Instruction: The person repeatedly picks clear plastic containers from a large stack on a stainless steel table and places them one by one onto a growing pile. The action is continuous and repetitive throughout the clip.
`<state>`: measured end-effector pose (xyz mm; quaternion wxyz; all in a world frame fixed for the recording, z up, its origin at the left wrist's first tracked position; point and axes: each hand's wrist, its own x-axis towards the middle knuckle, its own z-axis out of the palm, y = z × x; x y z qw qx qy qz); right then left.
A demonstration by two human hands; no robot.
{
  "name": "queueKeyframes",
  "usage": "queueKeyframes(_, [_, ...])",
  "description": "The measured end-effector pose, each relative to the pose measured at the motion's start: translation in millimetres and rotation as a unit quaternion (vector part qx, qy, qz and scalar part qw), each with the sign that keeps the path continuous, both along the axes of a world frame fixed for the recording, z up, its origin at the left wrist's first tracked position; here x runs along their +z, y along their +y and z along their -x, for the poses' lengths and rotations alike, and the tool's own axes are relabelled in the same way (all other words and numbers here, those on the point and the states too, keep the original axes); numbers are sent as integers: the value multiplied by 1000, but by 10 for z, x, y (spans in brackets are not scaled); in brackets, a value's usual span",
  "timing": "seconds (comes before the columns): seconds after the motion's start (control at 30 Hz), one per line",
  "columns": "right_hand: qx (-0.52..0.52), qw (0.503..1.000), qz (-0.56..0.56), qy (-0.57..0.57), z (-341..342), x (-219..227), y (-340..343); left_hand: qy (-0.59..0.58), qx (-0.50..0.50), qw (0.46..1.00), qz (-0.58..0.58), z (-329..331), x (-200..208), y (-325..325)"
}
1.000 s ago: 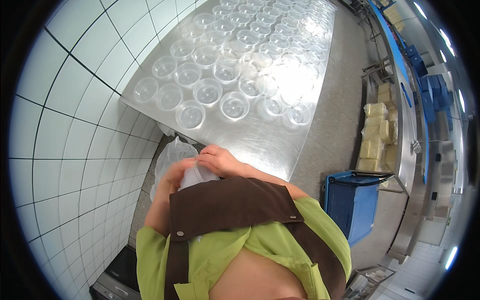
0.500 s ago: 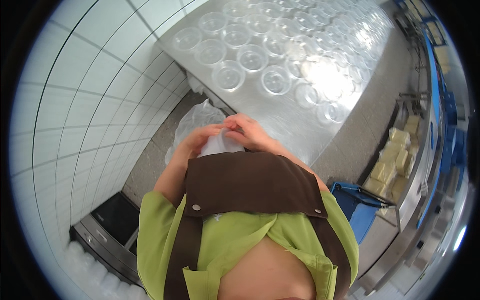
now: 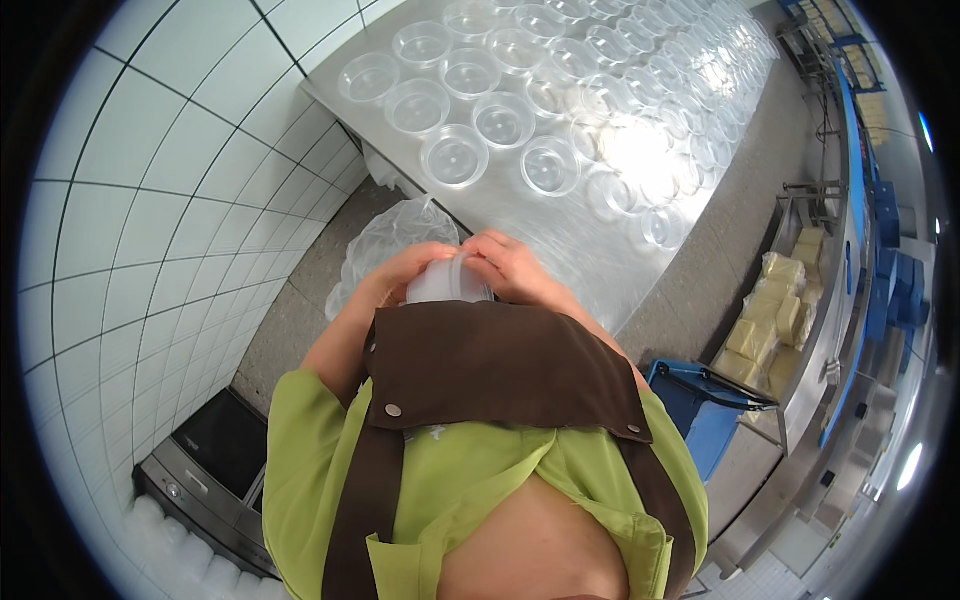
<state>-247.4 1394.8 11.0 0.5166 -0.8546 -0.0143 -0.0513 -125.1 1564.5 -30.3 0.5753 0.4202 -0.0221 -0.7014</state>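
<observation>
Close against my brown apron (image 3: pixel 510 365), a stack of translucent plastic bowls (image 3: pixel 447 283) is held between my two hands at the table's near edge. My left hand (image 3: pixel 415 265) curls over its left side, fingertips at the top rims. From the right, my right hand (image 3: pixel 508 270) closes on the rims, thumb and fingers meeting near the left fingertips. The apron hides the lower part of the stack. Beyond my hands, many round clear plastic bowls (image 3: pixel 455 155) stand in rows on the steel table (image 3: pixel 570 245).
A crumpled clear plastic bag (image 3: pixel 385 245) hangs beside the table's near left corner. White tiled wall (image 3: pixel 130 230) runs along the left, with a black-and-grey appliance (image 3: pixel 215 450) below. At right are a blue folding stool (image 3: pixel 705 410) and a steel trough with wrapped pale blocks (image 3: pixel 770 310).
My right fingers have shifted slightly and straightened at the rims. More of the stack shows between my hands, its rims now clearer. The bowls on the table stay put.
</observation>
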Motion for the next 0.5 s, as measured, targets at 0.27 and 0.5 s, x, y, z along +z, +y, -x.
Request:
queueKeyframes(0.27, [-41, 985, -160, 55, -7, -229, 39, 141, 14, 988, 63, -70, -69, 2])
queueKeyframes(0.5, [-394, 912, -54, 103, 132, -829, -417, 62, 37, 996, 46, -143, 207, 160])
